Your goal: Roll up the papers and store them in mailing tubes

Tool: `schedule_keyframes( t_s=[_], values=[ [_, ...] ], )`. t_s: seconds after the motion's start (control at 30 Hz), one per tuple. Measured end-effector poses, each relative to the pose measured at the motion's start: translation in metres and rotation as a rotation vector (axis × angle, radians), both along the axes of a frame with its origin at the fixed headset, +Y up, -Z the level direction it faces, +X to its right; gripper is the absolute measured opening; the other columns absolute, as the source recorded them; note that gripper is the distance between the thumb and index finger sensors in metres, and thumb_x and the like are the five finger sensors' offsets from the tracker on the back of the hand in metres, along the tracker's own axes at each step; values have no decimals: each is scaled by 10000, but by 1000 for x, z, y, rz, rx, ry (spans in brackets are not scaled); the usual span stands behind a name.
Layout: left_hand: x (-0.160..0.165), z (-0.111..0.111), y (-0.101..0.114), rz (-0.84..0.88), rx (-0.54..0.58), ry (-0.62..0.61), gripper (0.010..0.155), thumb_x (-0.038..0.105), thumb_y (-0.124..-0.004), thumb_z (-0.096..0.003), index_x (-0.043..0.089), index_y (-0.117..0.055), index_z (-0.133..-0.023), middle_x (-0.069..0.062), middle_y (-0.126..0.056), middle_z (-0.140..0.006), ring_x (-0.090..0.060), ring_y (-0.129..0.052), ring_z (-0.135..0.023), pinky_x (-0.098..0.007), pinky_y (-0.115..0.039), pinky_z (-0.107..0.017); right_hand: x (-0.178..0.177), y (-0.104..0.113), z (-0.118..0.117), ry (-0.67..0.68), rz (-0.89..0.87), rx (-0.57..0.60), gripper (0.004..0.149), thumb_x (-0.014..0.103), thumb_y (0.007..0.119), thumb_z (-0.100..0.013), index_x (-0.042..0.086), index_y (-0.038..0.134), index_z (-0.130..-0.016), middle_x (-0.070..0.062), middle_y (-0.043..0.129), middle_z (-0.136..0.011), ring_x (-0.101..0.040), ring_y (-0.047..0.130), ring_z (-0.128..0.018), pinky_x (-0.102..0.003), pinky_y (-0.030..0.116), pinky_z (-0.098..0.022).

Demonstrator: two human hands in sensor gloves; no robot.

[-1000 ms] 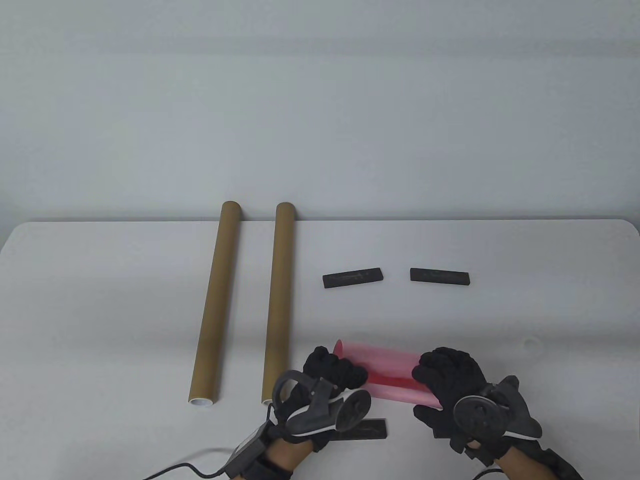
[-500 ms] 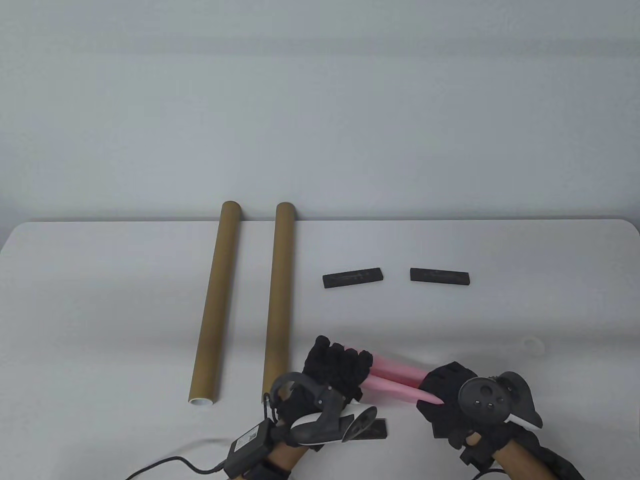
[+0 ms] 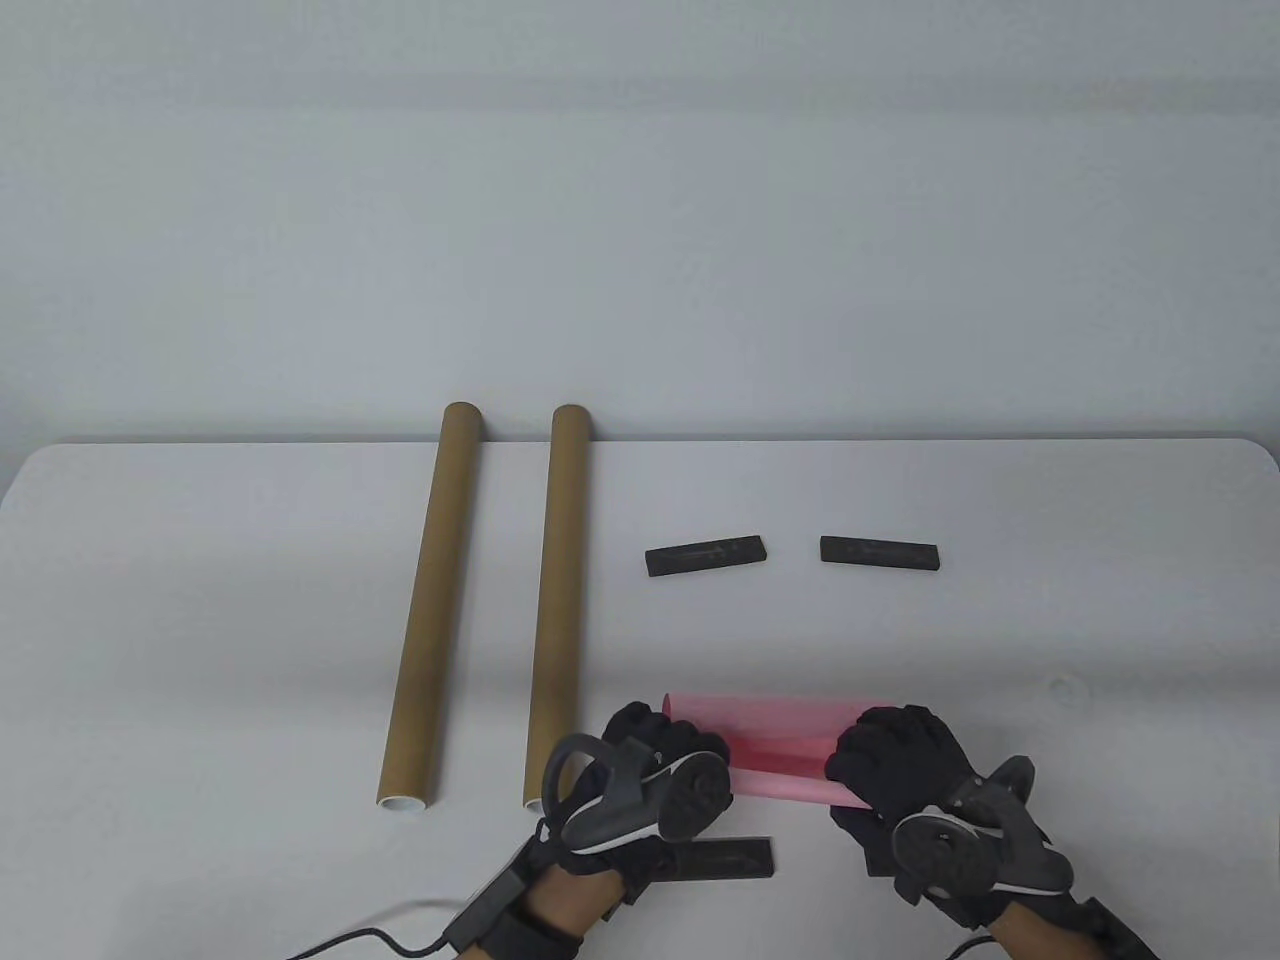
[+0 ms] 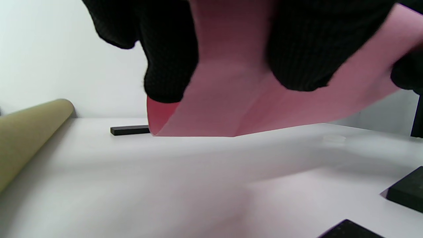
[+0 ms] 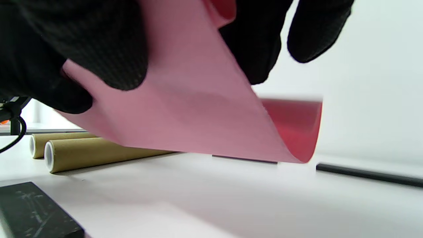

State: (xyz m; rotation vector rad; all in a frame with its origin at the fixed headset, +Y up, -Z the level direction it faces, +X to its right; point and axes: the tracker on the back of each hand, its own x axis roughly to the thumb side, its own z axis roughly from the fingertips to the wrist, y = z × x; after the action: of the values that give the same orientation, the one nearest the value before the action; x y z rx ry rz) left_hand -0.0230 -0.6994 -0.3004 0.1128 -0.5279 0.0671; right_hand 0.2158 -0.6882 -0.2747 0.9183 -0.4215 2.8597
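The left hand's gloved fingers [image 4: 170, 66] curl over one end of the pink paper [image 3: 775, 745], with the thumb on the sheet's near face, so the hand grips the loose roll between them. The right hand's fingers [image 5: 99, 43] wrap the other end the same way, one fingertip standing free of the sheet beyond its edge in the right wrist view. Between the left hand [image 3: 650, 790] and the right hand [image 3: 905, 790] the paper runs crosswise as a loosely curled roll, held above the table [image 3: 200, 620] near its front edge; both wrist views show its lower edge clear of the tabletop, and its free flap opens outward, showing a deeper red inside. To the left of the hands two brown mailing tubes lie side by side, running from front to back: the nearer tube [image 3: 556, 610] just beside the left hand, the farther tube [image 3: 432, 610] further left, each with a white-rimmed open end facing the front. Beyond the paper, two black bars lie flat and apart: the left bar [image 3: 707, 555] and the right bar [image 3: 880, 552]. A third black bar [image 3: 735, 858] lies on the table just under and between the wrists. A cable [image 3: 380, 935] trails from the left wrist toward the front edge.
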Motion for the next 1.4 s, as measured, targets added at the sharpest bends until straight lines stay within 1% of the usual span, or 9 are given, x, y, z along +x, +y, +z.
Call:
schedule_keyframes(
  t_s=[0.13,0.37,0.57,0.67,0.8,0.93,1.07,1.27,1.4],
  values=[
    [5,7,2,-135,146,-18,755,595,-856,-353,299,-603,-999,14,-790,-943,-234,-876,-880,-548,-597,-749,8,-2,-9,-28,-103,-138,406,462,892,-458,183,931,-750,-94,943,-820,-424,902,-821,-666,708,-631],
    [13,16,3,-206,298,-79,720,564,-897,-347,299,-625,-960,50,-828,-855,-180,-912,-799,-531,-627,-736,15,-9,-17,11,-289,-375,377,457,909,-454,165,971,-683,-107,990,-743,-422,955,-746,-658,736,-594],
    [1,1,3,-62,66,26,450,564,-882,-356,368,-847,-759,110,-983,-606,-110,-1042,-558,-477,-737,-688,11,0,-5,2,-50,-56,690,567,931,-402,154,798,-939,-130,789,-997,-468,783,-936,-700,646,-666],
    [-5,-6,-1,11,-68,27,438,580,-872,-357,356,-872,-734,103,-998,-567,-114,-1053,-515,-483,-737,-686,7,2,0,-12,-8,51,602,491,945,-414,172,823,-910,-113,818,-975,-449,805,-931,-694,652,-673],
    [-4,-2,-1,-15,-18,28,484,589,-859,-359,353,-843,-782,96,-982,-632,-126,-1039,-584,-491,-713,-703,7,2,-2,-16,-43,0,439,463,898,-452,198,900,-803,-82,912,-872,-410,888,-860,-669,694,-655],
    [2,6,2,-123,158,-16,706,596,-866,-348,321,-652,-962,41,-832,-892,-198,-919,-825,-528,-633,-736,14,-1,-11,-6,-143,-159,438,495,892,-451,178,939,-749,-98,957,-806,-416,933,-790,-668,721,-620],
    [8,13,4,-168,261,-67,710,558,-894,-352,314,-631,-965,48,-822,-882,-186,-909,-821,-524,-635,-734,20,-5,-17,21,-229,-309,454,534,876,-453,162,973,-694,-112,995,-743,-422,972,-725,-671,740,-588],
    [1,3,3,-59,116,-9,521,560,-876,-361,340,-800,-828,109,-969,-642,-104,-1039,-571,-484,-727,-696,15,1,-7,18,-86,-83,698,557,922,-408,140,783,-950,-144,778,-1000,-478,782,-929,-697,653,-661],
    [-4,-2,0,-17,30,-8,503,606,-845,-354,340,-858,-782,109,-1003,-581,-101,-1066,-512,-478,-741,-690,10,3,-3,-7,-33,13,544,463,914,-439,180,833,-897,-103,836,-959,-433,831,-914,-679,673,-669]
  ],
)
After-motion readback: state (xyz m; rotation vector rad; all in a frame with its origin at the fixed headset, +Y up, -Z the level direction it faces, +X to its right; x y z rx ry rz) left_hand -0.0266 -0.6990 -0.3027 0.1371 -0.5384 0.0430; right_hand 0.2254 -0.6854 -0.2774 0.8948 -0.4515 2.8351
